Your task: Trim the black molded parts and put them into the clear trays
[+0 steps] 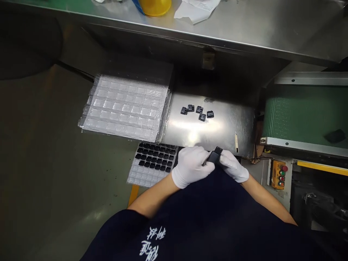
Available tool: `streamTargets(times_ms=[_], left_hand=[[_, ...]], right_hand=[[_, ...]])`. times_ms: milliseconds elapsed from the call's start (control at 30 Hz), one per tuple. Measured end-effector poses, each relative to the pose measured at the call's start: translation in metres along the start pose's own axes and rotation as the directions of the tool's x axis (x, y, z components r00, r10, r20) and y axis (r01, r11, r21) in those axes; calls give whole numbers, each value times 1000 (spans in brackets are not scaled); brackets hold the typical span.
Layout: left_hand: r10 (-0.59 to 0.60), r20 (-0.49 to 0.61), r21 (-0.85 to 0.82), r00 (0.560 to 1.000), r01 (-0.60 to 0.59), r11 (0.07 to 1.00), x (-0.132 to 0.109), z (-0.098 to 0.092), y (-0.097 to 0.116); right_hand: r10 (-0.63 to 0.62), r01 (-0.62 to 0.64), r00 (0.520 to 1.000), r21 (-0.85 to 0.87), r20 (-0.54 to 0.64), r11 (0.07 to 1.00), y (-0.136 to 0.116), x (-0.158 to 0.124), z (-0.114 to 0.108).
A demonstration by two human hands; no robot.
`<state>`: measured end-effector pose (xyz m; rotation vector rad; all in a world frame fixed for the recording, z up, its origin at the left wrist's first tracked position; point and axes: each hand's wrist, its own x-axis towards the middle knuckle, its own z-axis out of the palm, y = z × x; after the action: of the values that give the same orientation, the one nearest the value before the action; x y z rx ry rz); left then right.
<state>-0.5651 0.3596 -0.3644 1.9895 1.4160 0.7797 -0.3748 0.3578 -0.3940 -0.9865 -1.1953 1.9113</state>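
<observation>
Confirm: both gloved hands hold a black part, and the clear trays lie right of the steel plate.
No: the head view shows the clear trays left of the steel plate. The left hand and right hand do hold the black part.

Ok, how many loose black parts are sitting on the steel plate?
5 black parts, clustered on the steel plate: three in a row at the left, one just in front of that row's right end, and one to the right. None seems hidden there.

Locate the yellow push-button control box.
In the head view, the yellow push-button control box sits at lower right, just beyond the person's right hand and directly below the green conveyor belt.
</observation>
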Motion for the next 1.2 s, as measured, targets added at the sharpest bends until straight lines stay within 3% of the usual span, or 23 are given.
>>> streamTargets(times_ms=[67, 133, 200, 267, 333, 400, 467, 533, 600, 667, 733, 767, 833, 933, 1000, 1067, 1133, 1167, 1200], left_hand=[[-84, 81, -99, 993, 92, 991, 2, 0, 6], [-193, 247, -260, 950, 257, 931, 4, -2, 10], [-231, 433, -406, 871, 417, 813, 6, -3, 11], [-219, 551, -519, 806, 536, 666, 6, -2, 10], [-212, 610, -590, 764, 616, 522, 4, 0, 6], [-204, 642, -607, 739, 653, 453, 2, 3, 2], [-208, 595, -580, 776, 594, 558, 0, 5, -2], [-197, 435, -493, 879, 415, 765, -2, 5, -5], [-126, 249, -391, 960, 219, 894, -3, 3, -9], [-101, 143, -399, 985, 150, 905, -4, 0, -14], [-181, 148, -524, 972, 232, 820, -3, -3, -22], [-237, 208, -602, 949, 315, 734, -2, -5, -26], [-289, 437, -692, 852, 523, 497, 1, -8, -35], [-161, 733, -624, 660, 748, 225, 6, -11, -49], [-68, 797, -586, 600, 796, 150, 9, -15, -60], [0, 818, -571, 575, 812, 120, 16, -22, -76], [1, 817, -570, 577, 807, 158, 32, -35, -101], [-36, 796, -587, 605, 785, 198, 45, -43, -117], [-98, 753, -615, 651, 748, 248, 63, -54, -134]], right_hand=[[-45, 42, 997, -41, -61, 998, 0, -2, 1], [-75, 68, 995, -97, -72, 993, -2, -5, 0], [-93, 85, 995, -140, -47, 986, -5, -9, -1], [-107, 102, 994, -166, -26, 981, -9, -13, -3], [-119, 113, 993, -190, -20, 975, -11, -15, -4], [-129, 116, 991, -236, -40, 965, -12, -15, -4], [-130, 95, 987, -309, -93, 946, -12, -13, -3], [-123, 59, 982, -380, -146, 923, -12, -11, -3], [-127, 53, 980, -413, -155, 909, -11, -9, -4], [-199, 130, 972, -426, -123, 895, -9, -8, -6], [-336, 282, 940, -435, -51, 855, -7, -5, -7], [-404, 361, 915, -450, 1, 817, -6, -3, -7], [-495, 487, 859, -503, 129, 714, -7, 4, -6], [-543, 590, 794, -562, 273, 580, -8, 19, 2], [-542, 609, 783, -554, 305, 568, -6, 29, 9], [-514, 527, 831, -595, 213, 606, 1, 38, 12], [-490, 327, 868, -652, -77, 684, 12, 47, 8], [-464, 206, 844, -638, -268, 742, 18, 51, 4], [-423, 98, 787, -585, -449, 805, 25, 53, -1]])
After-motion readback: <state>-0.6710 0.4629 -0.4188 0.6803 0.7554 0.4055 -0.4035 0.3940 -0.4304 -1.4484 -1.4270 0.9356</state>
